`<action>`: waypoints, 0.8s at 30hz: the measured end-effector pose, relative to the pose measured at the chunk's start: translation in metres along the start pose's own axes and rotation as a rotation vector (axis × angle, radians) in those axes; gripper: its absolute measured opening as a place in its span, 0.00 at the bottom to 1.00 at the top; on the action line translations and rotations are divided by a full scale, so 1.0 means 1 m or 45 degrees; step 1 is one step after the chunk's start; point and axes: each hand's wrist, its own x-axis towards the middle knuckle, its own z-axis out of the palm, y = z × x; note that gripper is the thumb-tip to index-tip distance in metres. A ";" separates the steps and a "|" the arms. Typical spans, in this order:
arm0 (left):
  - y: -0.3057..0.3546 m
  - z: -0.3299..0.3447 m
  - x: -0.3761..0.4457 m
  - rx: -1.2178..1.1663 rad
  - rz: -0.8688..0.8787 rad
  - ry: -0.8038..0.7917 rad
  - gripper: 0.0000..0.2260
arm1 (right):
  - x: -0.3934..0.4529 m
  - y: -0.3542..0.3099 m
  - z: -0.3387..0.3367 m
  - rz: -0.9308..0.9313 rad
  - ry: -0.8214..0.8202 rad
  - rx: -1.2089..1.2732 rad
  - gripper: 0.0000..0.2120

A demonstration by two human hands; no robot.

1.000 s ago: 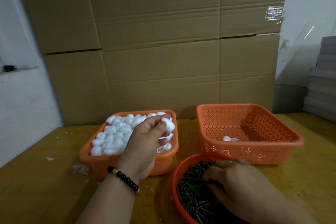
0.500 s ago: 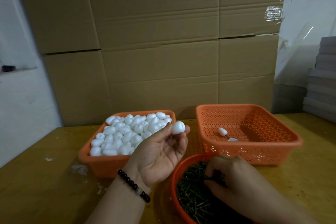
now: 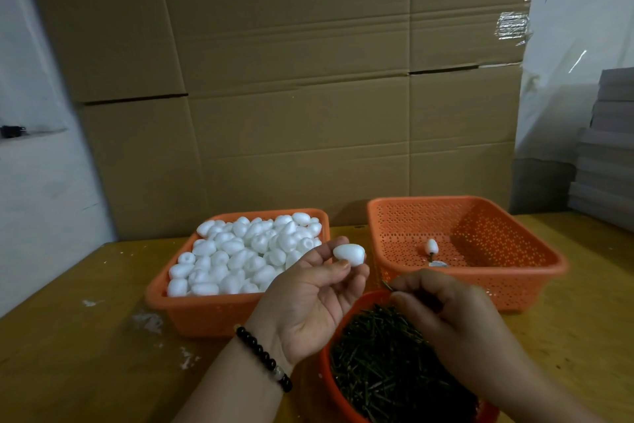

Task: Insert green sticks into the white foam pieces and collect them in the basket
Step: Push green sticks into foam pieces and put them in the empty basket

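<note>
My left hand, palm up, pinches one white foam piece between thumb and fingertips, above the gap between the two baskets. My right hand pinches a thin green stick just above the red bowl, which is full of green sticks. The stick's tip points up-left toward the foam piece, a short way below it. The left orange basket holds several white foam pieces. In the right orange basket lies a foam piece with a stick in it.
Everything stands on a yellow wooden table with white foam crumbs at the left. Tall cardboard boxes close off the back. A stack of grey sheets stands at the far right.
My left hand lifted a foam piece out of the left basket and turned palm up toward the middle. My right hand rose from the bowl pinching a stick.
</note>
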 end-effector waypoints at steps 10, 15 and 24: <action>-0.010 0.003 -0.001 0.168 -0.028 -0.029 0.13 | 0.002 0.003 0.000 0.106 0.175 0.278 0.13; -0.014 0.004 -0.002 0.154 -0.031 -0.066 0.14 | 0.003 0.003 0.000 0.160 0.213 0.358 0.12; -0.013 0.005 -0.002 0.069 -0.019 -0.033 0.16 | 0.003 0.001 -0.001 0.138 0.258 0.467 0.03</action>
